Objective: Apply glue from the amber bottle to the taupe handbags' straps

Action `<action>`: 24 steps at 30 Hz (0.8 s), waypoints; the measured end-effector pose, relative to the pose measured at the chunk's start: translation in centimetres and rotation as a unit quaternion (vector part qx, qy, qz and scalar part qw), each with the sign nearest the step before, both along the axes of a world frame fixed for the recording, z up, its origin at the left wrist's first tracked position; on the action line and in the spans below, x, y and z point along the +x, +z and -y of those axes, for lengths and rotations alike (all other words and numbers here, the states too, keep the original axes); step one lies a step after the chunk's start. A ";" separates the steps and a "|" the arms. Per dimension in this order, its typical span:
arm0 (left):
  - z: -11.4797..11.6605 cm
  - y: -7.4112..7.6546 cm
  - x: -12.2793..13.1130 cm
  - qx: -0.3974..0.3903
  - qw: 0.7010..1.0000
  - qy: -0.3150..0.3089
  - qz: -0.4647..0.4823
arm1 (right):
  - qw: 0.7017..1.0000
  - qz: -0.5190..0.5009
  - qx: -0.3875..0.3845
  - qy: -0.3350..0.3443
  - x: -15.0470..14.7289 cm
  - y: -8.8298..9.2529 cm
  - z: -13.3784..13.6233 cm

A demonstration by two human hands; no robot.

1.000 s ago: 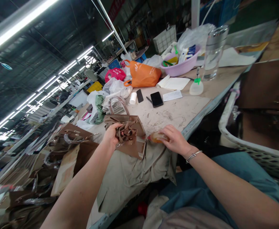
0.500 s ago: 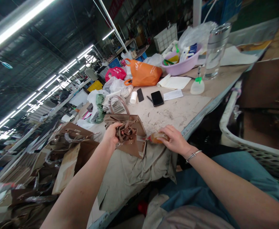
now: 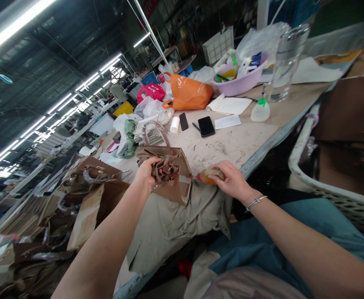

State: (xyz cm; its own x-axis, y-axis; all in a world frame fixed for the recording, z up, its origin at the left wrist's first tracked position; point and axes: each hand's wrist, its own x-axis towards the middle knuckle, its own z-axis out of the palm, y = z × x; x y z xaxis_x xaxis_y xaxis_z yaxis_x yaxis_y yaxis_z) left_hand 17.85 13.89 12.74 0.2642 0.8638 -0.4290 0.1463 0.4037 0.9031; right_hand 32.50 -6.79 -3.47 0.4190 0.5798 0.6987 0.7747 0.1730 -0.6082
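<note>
My left hand (image 3: 146,174) is closed on a brown handbag (image 3: 182,189), gripping it near a bunch of brown straps with metal fittings. The bag lies tilted on a grey-green cloth (image 3: 169,228), its clear-wrapped handle pointing away from me. In my right hand (image 3: 232,180) is a squeeze bottle (image 3: 208,176) of amber liquid, held sideways with the fingers wrapped round it. Its red tip points left, close to the bag's pale edge; whether it touches cannot be made out.
More brown bags (image 3: 97,182) are heaped at the left. On the table stand an orange bag (image 3: 191,93), a purple basin (image 3: 241,85), a glass water bottle (image 3: 283,70) and a small green-necked bottle (image 3: 260,110). A phone (image 3: 206,126) lies mid-table. A white basket (image 3: 303,166) is at the right.
My right hand and the squeeze bottle have shifted slightly right, so the tip sits a little farther from the bag's edge. My left hand keeps its hold on the bag.
</note>
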 end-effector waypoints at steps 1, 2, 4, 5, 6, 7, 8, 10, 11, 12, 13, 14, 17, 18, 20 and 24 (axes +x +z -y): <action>0.0 0.0 0.0 -0.001 1.000 -0.001 0.000 | 1.000 0.007 -0.007 -0.003 0.0 0.0 0.0; 0.0 0.0 0.0 -0.002 1.000 -0.002 0.001 | 1.000 0.012 -0.017 -0.003 0.0 0.1 0.1; 0.1 0.0 0.0 -0.002 1.000 -0.003 0.000 | 0.999 0.008 -0.030 0.011 -0.1 0.0 0.1; 0.1 0.0 0.0 -0.001 1.000 -0.003 0.000 | 0.999 0.000 -0.029 0.017 -0.2 0.0 0.0; 0.2 0.0 0.0 0.000 1.000 -0.002 -0.001 | 0.999 -0.010 -0.023 0.021 -0.3 -0.1 0.0; 0.2 0.0 0.0 0.002 1.000 -0.002 -0.001 | 1.000 -0.019 -0.014 0.020 -0.3 -0.2 -0.1; 0.2 0.0 -0.1 0.003 1.000 -0.003 -0.001 | 1.000 -0.027 -0.005 0.014 -0.4 -0.3 -0.3; 0.3 0.1 -0.1 0.003 1.000 -0.006 0.000 | 0.999 -0.033 0.002 -0.007 -0.4 -0.6 -0.5; 0.3 0.1 -0.2 0.001 1.000 -0.007 -0.001 | 0.999 -0.034 -0.003 -0.015 -0.4 -0.7 -0.6; 0.3 0.1 -0.2 -0.001 1.000 -0.007 -0.002 | 0.999 -0.034 -0.012 -0.018 -0.4 -0.8 -0.7; 0.3 0.1 -0.2 -0.002 1.000 -0.007 -0.002 | 0.999 -0.036 -0.023 -0.018 -0.5 -1.0 -0.7; 0.3 0.1 -0.2 -0.003 1.000 -0.006 -0.002 | 0.998 -0.043 -0.033 -0.016 -0.6 -1.1 -0.8; 0.3 0.1 -0.2 -0.001 1.000 -0.003 0.000 | 0.994 -0.098 -0.051 -0.007 -0.8 -1.2 -0.9; 0.3 0.2 -0.3 0.000 1.000 -0.002 0.001 | 0.991 -0.125 -0.051 -0.007 -0.9 -1.2 -0.9; 0.2 0.2 -0.4 0.001 1.000 -0.001 0.001 | 0.985 -0.169 -0.038 -0.013 -0.9 -1.1 -0.9; 0.2 0.3 -0.6 -0.018 1.000 0.006 0.014 | 0.989 -0.139 0.010 -0.046 -0.5 -0.5 -0.5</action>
State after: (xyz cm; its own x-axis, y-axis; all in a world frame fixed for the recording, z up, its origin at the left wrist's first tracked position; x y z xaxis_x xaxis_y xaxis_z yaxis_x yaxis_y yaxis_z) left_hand 17.27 13.66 13.02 0.2657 0.8509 -0.4531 0.1153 0.4386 0.8913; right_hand 31.99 -6.24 -3.97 0.6465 0.5177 0.5604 0.5918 0.1233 -0.7966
